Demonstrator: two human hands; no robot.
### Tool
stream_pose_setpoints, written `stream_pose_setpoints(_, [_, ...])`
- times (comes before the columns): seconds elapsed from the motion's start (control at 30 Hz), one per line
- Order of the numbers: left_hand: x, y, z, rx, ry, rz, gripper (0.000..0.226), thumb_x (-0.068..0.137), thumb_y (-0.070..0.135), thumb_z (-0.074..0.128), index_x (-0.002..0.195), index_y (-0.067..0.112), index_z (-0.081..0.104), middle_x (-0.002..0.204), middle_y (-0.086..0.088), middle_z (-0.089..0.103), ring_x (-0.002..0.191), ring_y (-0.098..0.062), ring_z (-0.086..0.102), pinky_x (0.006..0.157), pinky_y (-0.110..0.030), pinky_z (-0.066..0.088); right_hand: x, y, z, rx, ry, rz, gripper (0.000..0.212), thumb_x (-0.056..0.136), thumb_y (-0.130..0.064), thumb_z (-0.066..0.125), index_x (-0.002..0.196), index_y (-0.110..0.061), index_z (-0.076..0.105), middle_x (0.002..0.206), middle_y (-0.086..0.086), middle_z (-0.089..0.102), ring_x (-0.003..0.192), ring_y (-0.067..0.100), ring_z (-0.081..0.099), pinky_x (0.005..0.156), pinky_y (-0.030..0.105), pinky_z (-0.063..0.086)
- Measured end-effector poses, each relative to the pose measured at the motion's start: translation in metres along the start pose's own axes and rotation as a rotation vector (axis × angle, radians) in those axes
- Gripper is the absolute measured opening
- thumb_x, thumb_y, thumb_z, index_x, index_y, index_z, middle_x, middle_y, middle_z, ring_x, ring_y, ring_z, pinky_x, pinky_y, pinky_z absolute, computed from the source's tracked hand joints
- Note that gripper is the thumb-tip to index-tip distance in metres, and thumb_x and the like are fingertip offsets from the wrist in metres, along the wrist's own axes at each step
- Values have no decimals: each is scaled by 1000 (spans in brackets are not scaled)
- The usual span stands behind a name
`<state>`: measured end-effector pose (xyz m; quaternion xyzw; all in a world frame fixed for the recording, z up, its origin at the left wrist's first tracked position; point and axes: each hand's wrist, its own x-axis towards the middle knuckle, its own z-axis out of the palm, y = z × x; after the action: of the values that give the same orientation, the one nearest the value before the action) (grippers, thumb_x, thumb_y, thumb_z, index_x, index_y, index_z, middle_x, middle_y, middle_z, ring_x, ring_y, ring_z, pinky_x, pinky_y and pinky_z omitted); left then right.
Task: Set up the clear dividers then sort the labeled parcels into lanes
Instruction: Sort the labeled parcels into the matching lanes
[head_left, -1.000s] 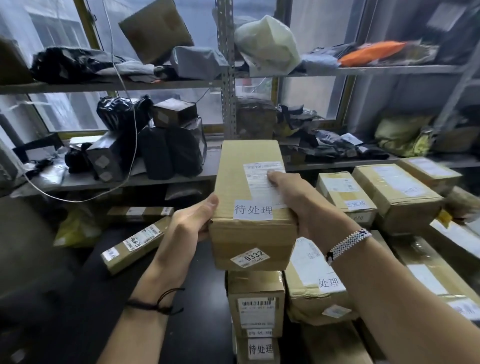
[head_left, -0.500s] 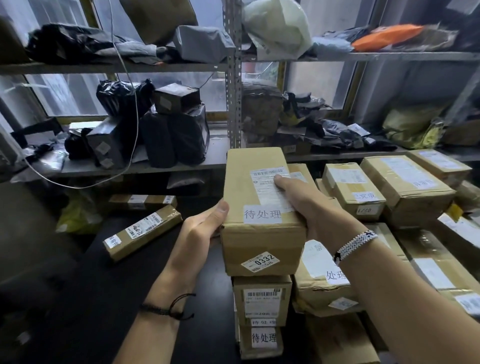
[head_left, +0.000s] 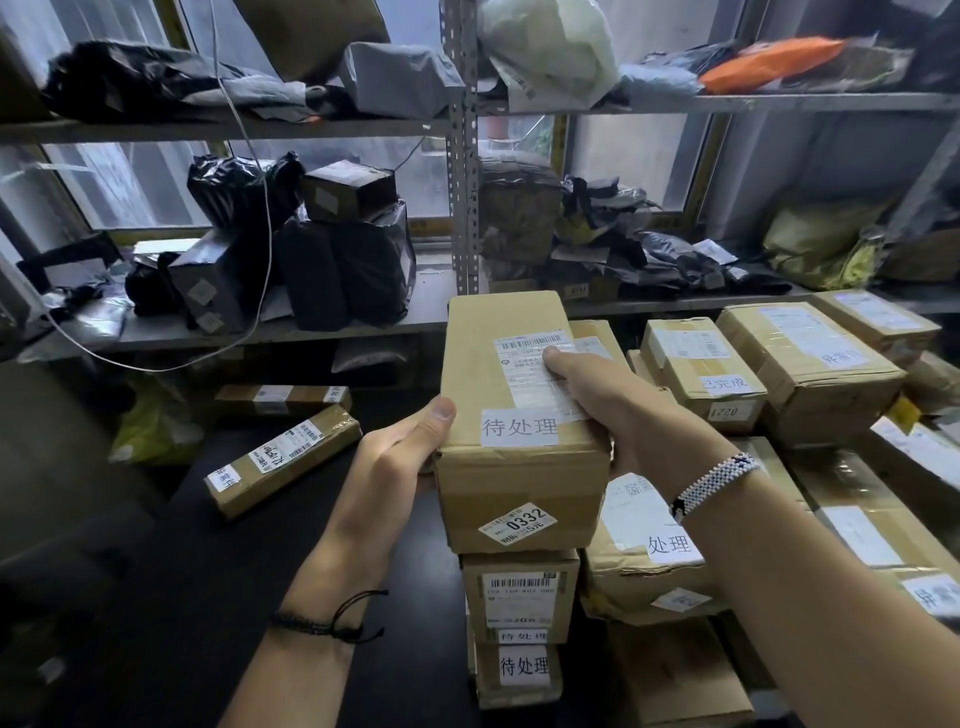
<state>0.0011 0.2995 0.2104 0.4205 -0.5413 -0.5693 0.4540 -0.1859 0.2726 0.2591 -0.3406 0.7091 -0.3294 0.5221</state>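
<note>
Lowered since a second ago, the parcel is set onto the stack by the counter's right edge; clamped between left hand and right hand; stiff, seemingly light, best gripped by its long sides.

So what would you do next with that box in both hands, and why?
Probably set the held box down squarely on the stack right under it. Its label reads 待处理, matching the boxes below, and both the left hand and right hand already grip its sides.
</note>
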Motion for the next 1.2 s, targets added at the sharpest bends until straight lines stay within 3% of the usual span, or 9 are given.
stream_pose_setpoints(0.13, [0, 0, 3, 50, -17, 8, 39, 106, 35, 41, 118, 14, 72, 109, -1, 77, 106, -16, 72, 94, -36, 51, 1, 2, -5, -31, 5, -8, 41, 102, -59, 44, 97, -23, 61, 82, 1, 73, 86, 25, 69, 73, 41, 51])
stream_pose_setpoints(0.27, [5, 0, 1, 98, 16, -15, 43, 106, 40, 41, 112, 15, 75, 107, -1, 78, 105, -16, 72, 101, -43, 51, 4, 7, -10, -24, 17, -18, 39, 100, -60, 49, 100, -24, 63, 88, 1, 74, 88, 25, 69, 87, 50, 54])
stream_pose_setpoints(0.37, [10, -1, -3, 103, 84, -31, 44, 106, 42, 41, 107, 16, 77, 103, -1, 78, 102, -17, 73, 102, -45, 50, 3, 7, -12, -47, 19, -63, 48, 97, -63, 51, 126, -26, 61, 130, 4, 67, 121, 30, 61, 107, 59, 43])
stream_pose_setpoints(0.47, [14, -2, -4, 134, 121, -28, 42, 105, 44, 44, 102, 20, 78, 99, 0, 79, 98, -18, 74, 100, -47, 51, 1, 4, -13, -63, 82, -201, 64, 100, -59, 49, 152, -24, 42, 159, 0, 42, 143, 26, 42, 110, 48, 34])
stream_pose_setpoints(0.67, [22, -2, 1, 181, 181, 72, 31, 102, 49, 48, 112, 34, 73, 106, 9, 76, 105, -15, 70, 100, -52, 51, -2, -7, -11, -30, 198, -504, 64, 102, -51, 51, 157, -22, 36, 160, -3, 39, 145, 20, 38, 107, 38, 34])
stream_pose_setpoints(0.83, [25, 6, 4, 138, 230, 142, 28, 104, 43, 47, 94, 49, 72, 105, 12, 75, 106, -11, 67, 103, -46, 50, -17, -11, -6, 7, 221, -656, 57, 100, -49, 54, 152, -25, 46, 154, -6, 49, 138, 14, 46, 113, 42, 40])
stream_pose_setpoints(0.9, [24, 8, 2, 109, 260, 169, 26, 100, 50, 50, 119, 45, 68, 121, 19, 69, 119, 0, 60, 110, -41, 44, -27, -11, -4, 57, 192, -699, 53, 101, -47, 54, 149, -27, 49, 150, -8, 53, 135, 10, 48, 106, 34, 42])
stream_pose_setpoints(0.97, [23, 8, -2, 94, 288, 199, 50, 96, 54, 50, 139, 30, 58, 135, 19, 61, 129, 1, 53, 115, -40, 39, -37, -12, 1, 117, 135, -743, 51, 100, -46, 56, 147, -29, 52, 146, -12, 56, 131, 7, 51, 105, 30, 43])
stream_pose_setpoints(1.2, [1, 32, -24, 55, 383, 350, 47, 96, 51, 43, 137, 35, 58, 134, 25, 60, 129, 3, 52, 115, -42, 39, -57, -13, 42, 190, -55, -860, 62, 88, -55, 46, 147, -34, 52, 145, -17, 56, 135, 1, 50, 118, 41, 38])
